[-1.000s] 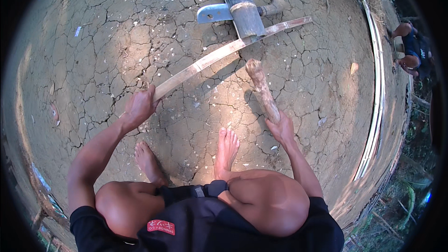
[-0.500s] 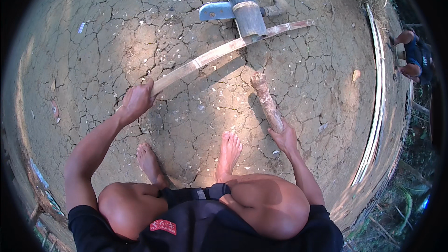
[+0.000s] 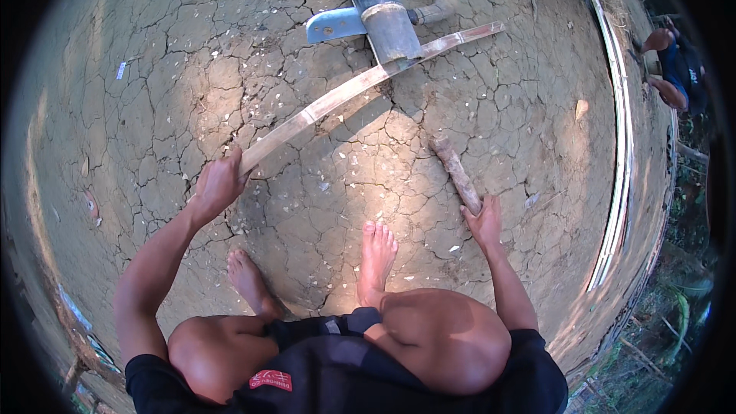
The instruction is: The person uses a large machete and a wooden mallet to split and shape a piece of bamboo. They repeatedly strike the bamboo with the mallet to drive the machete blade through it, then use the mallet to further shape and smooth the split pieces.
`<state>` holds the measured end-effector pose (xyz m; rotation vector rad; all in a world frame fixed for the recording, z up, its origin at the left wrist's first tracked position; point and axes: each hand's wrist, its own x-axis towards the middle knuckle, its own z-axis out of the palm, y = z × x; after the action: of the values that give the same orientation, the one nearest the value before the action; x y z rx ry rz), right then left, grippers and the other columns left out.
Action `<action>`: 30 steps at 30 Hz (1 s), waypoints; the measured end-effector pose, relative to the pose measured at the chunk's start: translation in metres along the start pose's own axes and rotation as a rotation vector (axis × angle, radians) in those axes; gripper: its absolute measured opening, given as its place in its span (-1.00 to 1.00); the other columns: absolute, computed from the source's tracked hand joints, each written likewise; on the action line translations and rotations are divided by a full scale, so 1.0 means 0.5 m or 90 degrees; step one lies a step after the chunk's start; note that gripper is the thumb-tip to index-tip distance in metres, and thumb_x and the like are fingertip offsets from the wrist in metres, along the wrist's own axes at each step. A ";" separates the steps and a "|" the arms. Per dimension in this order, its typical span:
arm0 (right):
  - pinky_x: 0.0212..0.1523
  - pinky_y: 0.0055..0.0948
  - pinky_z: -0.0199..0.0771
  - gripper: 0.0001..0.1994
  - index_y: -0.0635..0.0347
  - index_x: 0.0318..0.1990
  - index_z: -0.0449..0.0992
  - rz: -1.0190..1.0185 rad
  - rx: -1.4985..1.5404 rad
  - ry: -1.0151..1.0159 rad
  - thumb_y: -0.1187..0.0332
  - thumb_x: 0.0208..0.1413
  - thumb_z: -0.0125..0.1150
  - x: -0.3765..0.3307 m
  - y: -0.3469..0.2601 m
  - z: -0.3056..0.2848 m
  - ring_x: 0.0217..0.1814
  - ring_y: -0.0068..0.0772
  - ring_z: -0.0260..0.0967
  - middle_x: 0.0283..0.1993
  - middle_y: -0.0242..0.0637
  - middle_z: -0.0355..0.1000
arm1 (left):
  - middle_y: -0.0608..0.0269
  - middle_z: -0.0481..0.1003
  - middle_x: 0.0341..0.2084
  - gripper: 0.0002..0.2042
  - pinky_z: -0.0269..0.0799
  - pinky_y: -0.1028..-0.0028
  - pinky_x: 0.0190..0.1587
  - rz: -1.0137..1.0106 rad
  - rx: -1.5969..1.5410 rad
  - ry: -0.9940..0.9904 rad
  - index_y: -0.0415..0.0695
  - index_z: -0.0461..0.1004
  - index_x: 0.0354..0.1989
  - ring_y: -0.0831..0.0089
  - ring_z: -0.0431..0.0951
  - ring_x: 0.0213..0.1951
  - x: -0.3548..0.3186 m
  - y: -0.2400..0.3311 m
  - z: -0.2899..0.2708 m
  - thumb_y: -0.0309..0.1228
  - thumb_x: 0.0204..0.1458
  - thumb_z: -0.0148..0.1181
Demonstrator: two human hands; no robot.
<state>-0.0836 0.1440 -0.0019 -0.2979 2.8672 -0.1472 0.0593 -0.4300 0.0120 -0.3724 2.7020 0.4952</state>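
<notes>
Cracked dry earth (image 3: 322, 207) spreads under our bare feet. Our left hand (image 3: 218, 184) clenches the near end of a long bamboo strip (image 3: 345, 96), which runs far-right under a dark pipe (image 3: 379, 8). Our right hand (image 3: 484, 222) grasps a short wooden stick (image 3: 456, 175) lying on the ground.

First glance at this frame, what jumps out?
A long pale bamboo strip runs diagonally across the cracked dry ground, its near end gripped in the left hand. Its far part passes under a dark pipe-like tool with a blue blade at top centre. The right hand rests at a short wooden stick.
</notes>
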 end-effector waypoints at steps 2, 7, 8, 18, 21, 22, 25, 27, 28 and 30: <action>0.16 -0.08 0.30 -0.54 0.27 0.02 0.42 -0.034 0.063 0.097 0.21 0.05 0.39 0.014 -0.044 0.007 0.12 0.12 0.28 0.02 0.04 0.34 | -0.19 0.54 -0.52 -0.71 0.51 0.02 -0.32 -0.004 0.005 -0.005 -0.23 0.30 -0.25 -0.15 0.60 -0.41 -0.005 -0.006 -0.004 -0.30 0.09 0.25; 0.22 -0.09 0.25 -0.59 0.24 0.07 0.42 -0.070 0.249 0.072 0.28 0.11 0.31 0.067 -0.208 -0.022 0.20 0.07 0.23 0.05 0.00 0.32 | -0.21 0.53 -0.56 -0.65 0.50 -0.01 -0.36 -0.003 0.001 0.010 -0.24 0.33 -0.19 -0.18 0.59 -0.44 -0.006 -0.002 0.004 -0.20 0.13 0.24; 0.22 -0.10 0.25 -0.60 0.24 0.07 0.42 -0.097 0.267 0.063 0.28 0.13 0.30 0.080 -0.233 -0.022 0.20 0.06 0.23 0.05 0.00 0.32 | -0.21 0.53 -0.56 -0.63 0.50 -0.01 -0.37 -0.007 0.000 0.007 -0.25 0.33 -0.18 -0.19 0.59 -0.44 -0.006 -0.003 0.007 -0.17 0.14 0.24; 0.30 -0.07 0.27 -0.46 0.10 0.28 0.32 -0.294 0.140 0.133 0.38 0.11 0.22 0.581 -0.352 -0.182 0.30 -0.02 0.28 0.27 -0.07 0.29 | -0.25 0.52 -0.53 -0.61 0.47 0.00 -0.38 0.006 -0.012 0.006 -0.27 0.34 -0.16 -0.23 0.56 -0.42 -0.002 -0.023 0.010 -0.16 0.16 0.25; 0.41 -0.08 0.16 -0.33 0.02 0.35 0.25 -0.400 -0.080 0.158 0.42 0.02 0.28 0.728 -0.365 -0.166 0.44 -0.07 0.14 0.41 -0.15 0.17 | -0.23 0.52 -0.54 -0.64 0.47 -0.02 -0.36 0.010 -0.028 0.009 -0.24 0.32 -0.22 -0.22 0.56 -0.44 0.002 -0.005 -0.002 -0.19 0.13 0.25; 0.44 -0.09 0.12 -0.31 0.01 0.35 0.24 -0.419 -0.151 0.133 0.42 0.00 0.31 0.762 -0.379 -0.161 0.47 -0.08 0.09 0.44 -0.18 0.13 | -0.21 0.52 -0.54 -0.65 0.47 -0.03 -0.36 -0.001 -0.032 0.005 -0.23 0.32 -0.24 -0.21 0.56 -0.44 -0.002 0.002 -0.012 -0.19 0.12 0.25; 0.50 -0.06 0.00 -0.31 0.02 0.29 0.28 -0.507 -0.296 0.103 0.40 -0.07 0.38 0.829 -0.409 -0.144 0.49 -0.12 0.06 0.40 -0.22 0.19 | -0.18 0.53 -0.53 -0.67 0.48 0.00 -0.37 -0.052 0.021 -0.036 -0.20 0.32 -0.26 -0.16 0.58 -0.45 -0.005 0.006 -0.014 -0.21 0.09 0.26; 0.47 -0.07 0.08 -0.37 0.05 0.22 0.32 -0.533 -0.328 0.052 0.40 -0.08 0.39 0.858 -0.427 -0.140 0.45 -0.13 0.10 0.31 -0.22 0.27 | -0.14 0.53 -0.55 -0.69 0.48 0.02 -0.38 -0.065 0.029 -0.030 -0.18 0.32 -0.27 -0.13 0.58 -0.47 -0.009 0.002 -0.012 -0.23 0.07 0.28; 0.46 -0.08 0.11 -0.39 0.07 0.19 0.34 -0.543 -0.345 0.025 0.40 -0.09 0.40 0.868 -0.431 -0.136 0.44 -0.13 0.12 0.27 -0.22 0.32 | -0.12 0.53 -0.56 -0.69 0.49 0.03 -0.38 -0.069 0.032 -0.029 -0.17 0.32 -0.28 -0.11 0.59 -0.47 -0.009 0.002 -0.009 -0.24 0.06 0.29; 0.36 -0.10 0.23 -0.50 0.11 0.06 0.37 -0.606 -0.224 0.063 0.41 -0.10 0.37 0.885 -0.416 -0.106 0.34 -0.09 0.21 0.13 -0.20 0.40 | -0.09 0.52 -0.58 -0.69 0.50 0.05 -0.38 -0.060 0.022 -0.029 -0.16 0.32 -0.28 -0.09 0.59 -0.48 -0.005 0.000 -0.003 -0.24 0.04 0.30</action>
<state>-0.4770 -0.1497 -0.0310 -1.7247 2.5614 0.1824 0.0614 -0.4302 0.0143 -0.4703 2.6321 0.4242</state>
